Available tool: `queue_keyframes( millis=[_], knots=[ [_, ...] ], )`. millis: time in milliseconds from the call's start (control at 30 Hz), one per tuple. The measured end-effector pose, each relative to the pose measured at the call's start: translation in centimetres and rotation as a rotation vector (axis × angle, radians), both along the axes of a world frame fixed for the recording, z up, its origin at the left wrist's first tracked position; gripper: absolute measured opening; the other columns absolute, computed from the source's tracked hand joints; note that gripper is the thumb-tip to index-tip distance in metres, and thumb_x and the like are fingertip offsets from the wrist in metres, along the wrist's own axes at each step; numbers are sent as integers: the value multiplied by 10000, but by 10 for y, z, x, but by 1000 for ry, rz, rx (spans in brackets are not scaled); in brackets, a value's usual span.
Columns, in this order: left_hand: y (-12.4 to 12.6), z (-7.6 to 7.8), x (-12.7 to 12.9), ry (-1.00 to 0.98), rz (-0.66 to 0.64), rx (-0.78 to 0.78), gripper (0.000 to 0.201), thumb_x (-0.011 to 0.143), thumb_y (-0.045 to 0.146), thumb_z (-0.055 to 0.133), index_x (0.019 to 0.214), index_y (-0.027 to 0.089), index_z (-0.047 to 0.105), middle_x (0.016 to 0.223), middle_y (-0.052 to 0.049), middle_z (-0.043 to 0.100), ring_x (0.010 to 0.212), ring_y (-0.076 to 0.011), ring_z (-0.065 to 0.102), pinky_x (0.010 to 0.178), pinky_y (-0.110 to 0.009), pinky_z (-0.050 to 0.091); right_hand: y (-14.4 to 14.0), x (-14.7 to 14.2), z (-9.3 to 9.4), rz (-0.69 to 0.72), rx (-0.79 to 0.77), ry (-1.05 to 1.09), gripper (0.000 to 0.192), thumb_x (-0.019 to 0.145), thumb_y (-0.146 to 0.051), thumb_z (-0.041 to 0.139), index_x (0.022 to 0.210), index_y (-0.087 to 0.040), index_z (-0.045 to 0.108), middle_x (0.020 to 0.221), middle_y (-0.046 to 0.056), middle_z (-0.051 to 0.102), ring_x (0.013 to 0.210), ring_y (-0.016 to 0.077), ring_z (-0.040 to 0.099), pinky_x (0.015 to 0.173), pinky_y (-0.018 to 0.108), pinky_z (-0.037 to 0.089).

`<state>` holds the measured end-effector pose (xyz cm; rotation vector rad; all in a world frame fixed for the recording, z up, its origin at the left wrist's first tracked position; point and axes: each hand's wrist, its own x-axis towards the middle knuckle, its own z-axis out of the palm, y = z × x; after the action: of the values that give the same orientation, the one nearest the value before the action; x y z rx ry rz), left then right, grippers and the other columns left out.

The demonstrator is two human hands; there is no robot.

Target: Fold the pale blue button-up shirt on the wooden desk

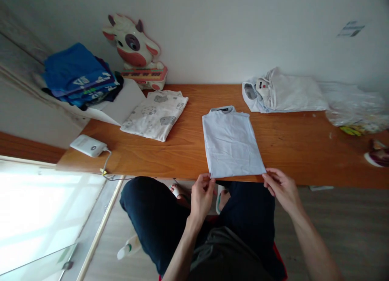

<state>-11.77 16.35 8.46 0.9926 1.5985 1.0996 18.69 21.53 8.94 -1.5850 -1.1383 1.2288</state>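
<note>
Both hands sit at the near edge of the wooden table (291,147). Left hand (201,195) pinches the near-left corner of the folded pale blue shirt (231,142); right hand (281,188) pinches its near-right corner — each grasping only the fabric edge. That shirt lies flat, collar toward the wall, its near hem just at the table's edge. Left of the shirt rests a folded patterned cloth (156,114), and farther left a white power bank (88,145) near the table's corner. Behind and right of the shirt lies a folded white garment (285,95) — beyond it, a crumpled plastic bag (357,109).
</note>
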Motion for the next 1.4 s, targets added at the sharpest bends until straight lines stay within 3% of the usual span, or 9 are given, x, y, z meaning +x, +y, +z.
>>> queue_keyframes(
  millis=[100, 233, 367, 433, 533, 633, 900, 1133, 1400],
  knots=[
    [-11, -16, 8, -191, 79, 11, 335, 969, 606, 699, 1051, 285, 649, 585, 51, 614, 496, -158, 545, 521, -264, 372, 0, -4, 0, -63, 2, 170, 388, 749, -559, 934, 1005, -336, 746, 616, -12, 651, 423, 154, 477, 326, 274, 290],
    [-29, -29, 20, -265, 177, 28, 344, 956, 632, 712, 982, 300, 624, 571, 62, 561, 479, -146, 503, 498, -263, 367, -7, 0, -3, 40, -125, 227, 409, 769, -578, 925, 1013, -297, 755, 657, 27, 710, 418, 145, 509, 324, 255, 310],
    [-37, -34, 26, -300, 89, -16, 380, 942, 658, 722, 1071, 301, 705, 612, 16, 657, 523, -170, 582, 521, -281, 433, -20, 4, -8, 86, -209, 191, 419, 798, -617, 905, 955, -281, 709, 756, 63, 788, 438, 167, 593, 333, 238, 290],
    [-37, -35, 26, -331, 25, -41, 400, 932, 676, 725, 974, 278, 720, 598, 7, 652, 502, -163, 572, 492, -274, 405, -25, 4, -10, 97, -219, 267, 422, 807, -628, 893, 940, -287, 682, 830, 82, 820, 488, 194, 648, 339, 236, 288],
    [-36, -36, 25, -338, 9, -49, 450, 926, 677, 736, 793, 252, 668, 569, 5, 628, 473, -149, 546, 470, -268, 376, -32, 2, -15, 113, -218, 305, 427, 798, -628, 899, 961, -280, 713, 918, 114, 840, 543, 223, 700, 356, 266, 365],
    [-36, -35, 26, -324, 60, -41, 424, 917, 651, 761, 787, 255, 681, 601, -13, 676, 494, -165, 585, 480, -281, 411, -36, 0, -19, 72, -189, 238, 406, 777, -583, 933, 940, -264, 742, 955, 128, 837, 582, 239, 727, 371, 290, 413],
    [-37, -36, 33, -309, 211, -19, 399, 919, 633, 766, 798, 285, 613, 674, -18, 738, 576, -213, 686, 538, -317, 490, -42, -6, -22, -59, -145, 263, 398, 779, -577, 944, 813, -294, 666, 685, 25, 705, 704, 302, 796, 384, 286, 449],
    [-38, -35, 31, -244, 182, -26, 420, 956, 656, 710, 826, 276, 588, 710, -25, 732, 580, -188, 631, 553, -306, 464, -48, -18, -30, -195, -47, 252, 386, 797, -535, 941, 786, -289, 644, 707, 10, 674, 589, 238, 718, 387, 306, 476],
    [-37, -24, 21, -146, 175, 47, 454, 915, 570, 812, 764, 202, 593, 716, 15, 613, 634, -125, 561, 621, -242, 467, -55, -18, -41, -236, 28, 222, 440, 782, -493, 965, 919, -230, 639, 726, -1, 719, 586, 189, 718, 466, 244, 511]
  ],
)
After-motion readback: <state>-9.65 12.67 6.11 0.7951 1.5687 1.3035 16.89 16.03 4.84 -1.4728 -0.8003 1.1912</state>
